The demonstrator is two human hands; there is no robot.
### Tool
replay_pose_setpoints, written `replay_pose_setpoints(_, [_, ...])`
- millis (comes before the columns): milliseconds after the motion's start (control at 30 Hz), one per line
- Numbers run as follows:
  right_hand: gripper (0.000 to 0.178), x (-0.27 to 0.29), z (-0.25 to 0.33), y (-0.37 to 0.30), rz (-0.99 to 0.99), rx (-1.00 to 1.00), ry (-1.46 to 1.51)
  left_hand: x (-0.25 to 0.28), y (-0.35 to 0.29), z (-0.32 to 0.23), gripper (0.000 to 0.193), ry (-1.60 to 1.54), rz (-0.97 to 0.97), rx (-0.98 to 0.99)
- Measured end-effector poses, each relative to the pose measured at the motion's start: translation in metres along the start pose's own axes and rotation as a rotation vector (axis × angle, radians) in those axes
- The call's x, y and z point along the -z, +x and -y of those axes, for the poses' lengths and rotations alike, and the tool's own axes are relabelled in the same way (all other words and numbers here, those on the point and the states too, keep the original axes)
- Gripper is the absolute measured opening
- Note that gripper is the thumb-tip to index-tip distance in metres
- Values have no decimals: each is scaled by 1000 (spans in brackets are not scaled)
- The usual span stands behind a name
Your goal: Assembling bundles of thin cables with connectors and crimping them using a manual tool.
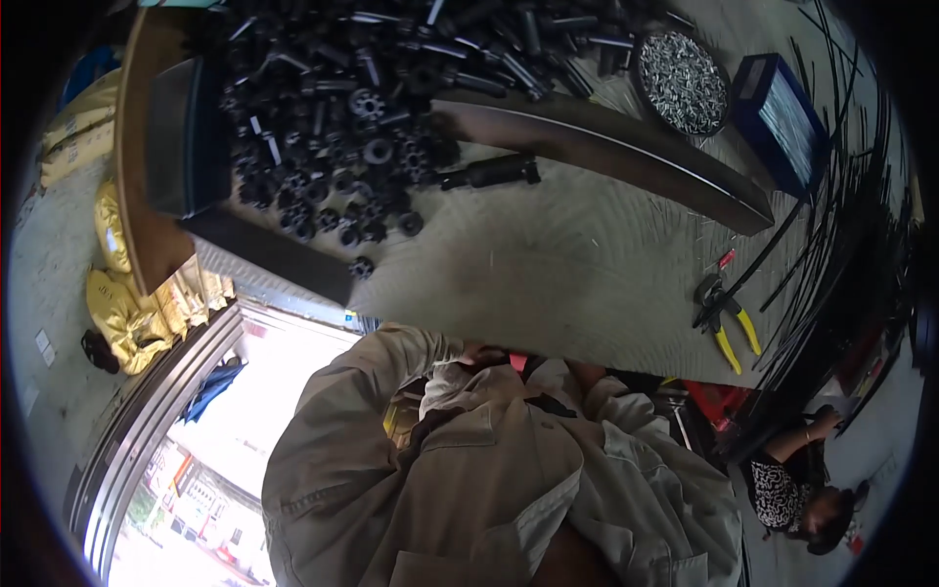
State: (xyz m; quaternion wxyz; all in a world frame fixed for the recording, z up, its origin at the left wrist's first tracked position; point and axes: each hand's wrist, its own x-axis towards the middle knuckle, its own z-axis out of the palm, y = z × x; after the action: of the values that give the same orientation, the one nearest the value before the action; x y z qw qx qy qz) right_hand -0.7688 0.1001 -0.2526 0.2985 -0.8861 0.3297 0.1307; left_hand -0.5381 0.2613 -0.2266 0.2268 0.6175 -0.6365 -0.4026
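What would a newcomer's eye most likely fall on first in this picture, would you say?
Probably the big heap of black parts spread over the far left of the table. Next might come the gleaming round batch of small silvery pieces at the far right, beside the blue box, then the yellow-handled pliers near the table's near right corner.

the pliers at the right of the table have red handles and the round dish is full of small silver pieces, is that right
Not quite: the pliers have yellow handles, not red, as the head view shows. The rest stands.
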Motion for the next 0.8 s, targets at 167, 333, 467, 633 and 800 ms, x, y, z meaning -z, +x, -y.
replay_pose_setpoints(167, [44,-16,-24,24,17,-64,-3,-8,22,8,28,-24,29,0])
replay_pose_setpoints(333, [45,-16,-30,37,-22,-164,7,-7,21,16,26,-17,80,-53])
replay_pose_setpoints(467, [46,-3,-32,47,-80,-190,13,-4,22,16,24,28,77,-82])
replay_pose_setpoints(633, [47,26,-27,43,-159,-170,35,-7,35,12,19,140,-15,-141])
replay_pose_setpoints(800, [39,32,3,22,-526,-84,-99,-28,13,15,14,285,-181,-155])
